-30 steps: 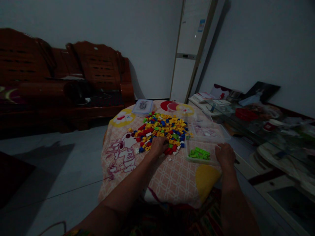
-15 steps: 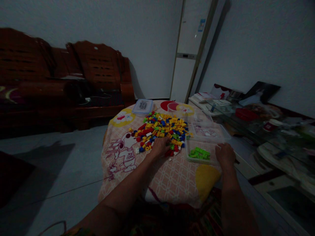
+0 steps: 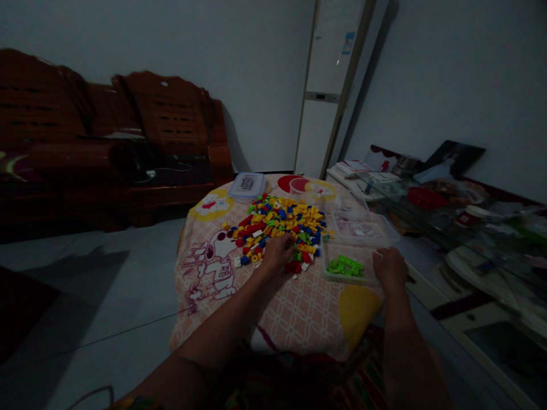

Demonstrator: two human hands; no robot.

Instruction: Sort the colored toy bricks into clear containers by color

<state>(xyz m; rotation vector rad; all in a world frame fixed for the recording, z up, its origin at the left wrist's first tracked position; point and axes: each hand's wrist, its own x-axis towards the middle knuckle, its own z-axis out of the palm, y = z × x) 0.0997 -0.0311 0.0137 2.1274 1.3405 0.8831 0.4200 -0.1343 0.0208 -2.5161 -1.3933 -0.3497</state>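
A heap of toy building bricks (image 3: 282, 219) in yellow, red, blue, green and white lies on the cloth-covered round table. My left hand (image 3: 277, 253) is at the heap's near side, its fingers curled down among the bricks. Whatever its fingertips pinch is hidden. To the right stands a clear plastic box (image 3: 327, 259) with several bright green bricks (image 3: 345, 266) inside. My right hand (image 3: 390, 266) is closed on this box's right edge.
Behind that box is another clear container (image 3: 391, 232) with pale pieces in it. A blue-rimmed lid (image 3: 247, 185) lies at the table's far left. A cluttered glass-topped cabinet (image 3: 410, 210) runs along the right; a wooden sofa (image 3: 171, 125) stands behind left.
My left hand has shifted slightly within the near side of the heap, its fingers a little further in. My right hand stays at the box edge.
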